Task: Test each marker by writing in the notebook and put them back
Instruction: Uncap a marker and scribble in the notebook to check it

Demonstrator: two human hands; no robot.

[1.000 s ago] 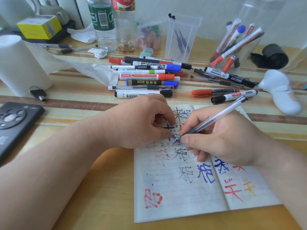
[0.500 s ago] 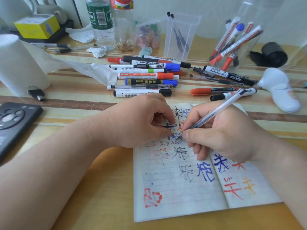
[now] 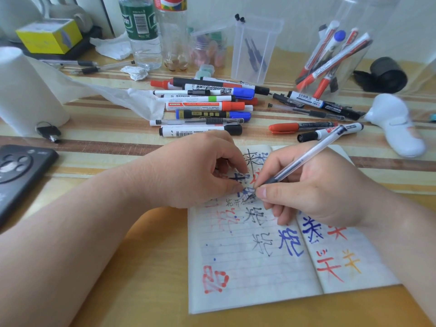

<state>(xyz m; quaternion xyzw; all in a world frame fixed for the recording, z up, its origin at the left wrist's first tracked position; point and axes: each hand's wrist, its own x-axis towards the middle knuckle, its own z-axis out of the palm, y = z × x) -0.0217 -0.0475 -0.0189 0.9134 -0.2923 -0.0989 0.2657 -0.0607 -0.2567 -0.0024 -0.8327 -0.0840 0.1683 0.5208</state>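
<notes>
An open lined notebook (image 3: 247,267) lies on the table, covered with red, blue, black and yellow test writing. My right hand (image 3: 313,192) grips a clear gel pen (image 3: 311,152) with its tip on the upper part of the left page. My left hand (image 3: 193,171) rests on the top of that page with curled fingers, fingertips close to the pen tip; whether it holds anything is hidden. A pile of markers (image 3: 203,106) lies just behind the notebook. More markers stand in a clear holder (image 3: 330,60) at the back right.
A red marker (image 3: 302,126) and a black-capped one (image 3: 330,134) lie behind my right hand. A paper roll (image 3: 26,90), keys (image 3: 48,133) and a black phone (image 3: 18,171) are on the left. Bottles (image 3: 144,31) and a clear box (image 3: 256,48) stand at the back; a white device (image 3: 396,128) lies right.
The pen tip has made small strokes and shifted slightly down and left on the page. My left hand has stayed in place on the notebook.
</notes>
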